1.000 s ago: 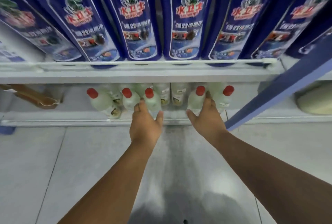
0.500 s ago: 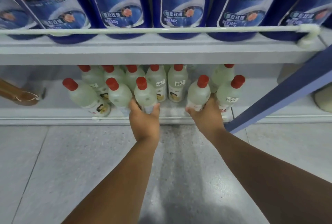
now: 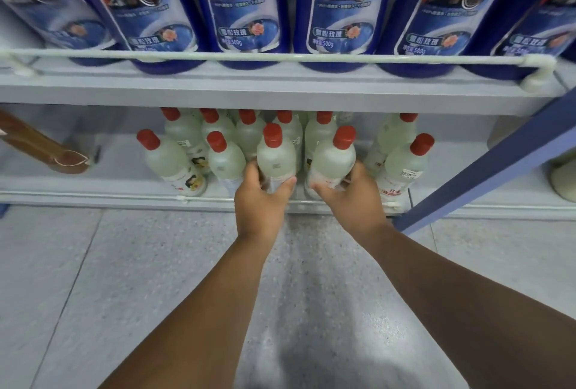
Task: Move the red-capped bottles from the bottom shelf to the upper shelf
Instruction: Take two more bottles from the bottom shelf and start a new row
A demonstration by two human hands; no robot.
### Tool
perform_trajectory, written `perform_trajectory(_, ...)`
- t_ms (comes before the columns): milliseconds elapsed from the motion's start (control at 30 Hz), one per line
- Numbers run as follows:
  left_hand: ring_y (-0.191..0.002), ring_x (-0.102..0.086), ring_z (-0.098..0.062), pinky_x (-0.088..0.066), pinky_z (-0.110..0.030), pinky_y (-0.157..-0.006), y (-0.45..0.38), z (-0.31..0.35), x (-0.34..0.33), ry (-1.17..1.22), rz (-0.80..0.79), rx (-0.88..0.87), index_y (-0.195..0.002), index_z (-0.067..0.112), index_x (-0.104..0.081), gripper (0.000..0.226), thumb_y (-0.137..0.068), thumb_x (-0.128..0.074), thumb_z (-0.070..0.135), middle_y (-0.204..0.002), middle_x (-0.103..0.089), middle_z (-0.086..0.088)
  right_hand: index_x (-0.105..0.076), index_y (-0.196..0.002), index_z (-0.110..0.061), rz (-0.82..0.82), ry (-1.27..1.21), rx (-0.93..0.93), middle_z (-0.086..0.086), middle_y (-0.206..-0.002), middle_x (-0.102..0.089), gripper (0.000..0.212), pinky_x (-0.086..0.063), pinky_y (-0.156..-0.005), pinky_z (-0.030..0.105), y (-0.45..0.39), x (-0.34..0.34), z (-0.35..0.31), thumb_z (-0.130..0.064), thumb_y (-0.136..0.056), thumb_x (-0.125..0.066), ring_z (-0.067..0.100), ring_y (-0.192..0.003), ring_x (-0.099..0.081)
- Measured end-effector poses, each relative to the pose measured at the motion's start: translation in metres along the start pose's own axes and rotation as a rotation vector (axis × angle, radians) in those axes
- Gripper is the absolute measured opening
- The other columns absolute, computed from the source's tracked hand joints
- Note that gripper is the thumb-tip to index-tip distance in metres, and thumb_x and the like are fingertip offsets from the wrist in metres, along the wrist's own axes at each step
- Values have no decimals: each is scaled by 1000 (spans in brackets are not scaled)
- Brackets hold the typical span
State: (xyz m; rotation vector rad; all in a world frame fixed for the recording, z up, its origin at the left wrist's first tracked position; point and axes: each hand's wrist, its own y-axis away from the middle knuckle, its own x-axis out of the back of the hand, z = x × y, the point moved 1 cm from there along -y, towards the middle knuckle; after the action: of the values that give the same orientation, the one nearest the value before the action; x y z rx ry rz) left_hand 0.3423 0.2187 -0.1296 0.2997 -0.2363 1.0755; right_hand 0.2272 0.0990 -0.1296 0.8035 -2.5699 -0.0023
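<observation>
Both hands have a curled grip on a bottle each. Left hand [image 3: 260,206] wraps the lower body of a pale translucent plastic bottle with a red screw cap [image 3: 276,156], thumb on the right side of it and fingers round the left. Right hand [image 3: 349,198] holds the lower part of a second pale red-capped bottle [image 3: 335,159], thumb across its front and fingers behind it on the right. Both bottles are at the front of the white bottom shelf [image 3: 93,193], leaning toward the camera; whether their bases touch the shelf is hidden by the hands. More red-capped bottles [image 3: 174,161] of the same kind stand around and behind them. On the white upper shelf [image 3: 249,95], behind a white rail [image 3: 280,57], stands a row of dark blue bottles with printed labels [image 3: 246,14]. Below lies grey speckled tiled floor [image 3: 156,264].
</observation>
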Motion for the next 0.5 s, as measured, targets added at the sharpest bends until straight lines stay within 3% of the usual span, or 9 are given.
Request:
perform_trajectory(133, -108, -66, -1, -57, -29, -93, 36, 23, 28, 28, 12, 67, -131, 34, -58, 60, -77, -85, 37, -116, -70, 20, -53, -132, -33, -68, -42, -16, -23, -116, -64, 63, -48, -86, 9, 40, 11, -32, -29, -79, -87, -10, -104, -60)
perform_trajectory(233, -108, -66, -4, -58, -37, -93, 75, 60, 66, 1, -24, 145, -129, 41, -57, 63, -73, -85, 43, -115, -70, 22, -52, -132, -36, -92, -35, -88, -23, -117, -65, 64, -53, -94, 21, 86, 38, -72, -32, -78, -86, -5, -108, -61)
perform_trajectory(333, -103, -65, 2, -58, -32, -91, 115, 119, 113, -75, -51, 167, -128, 42, -58, 62, -72, -84, 43, -112, -69, 26, -53, -126, -39, -122, -23, -102, -21, -117, -66, 60, -57, -94, 31, 129, 70, -131, -34, -77, -87, 2, -108, -64)
perform_trajectory(500, -100, -67, -3, -59, -31, -86, 165, 250, 180, -117, -65, 160, -124, 42, -59, 56, -74, -84, 43, -110, -70, 22, -53, -121, -39, -128, -26, -89, -19, -112, -67, 58, -54, -90, 25, 186, 130, -254, -32, -75, -88, 6, -106, -66)
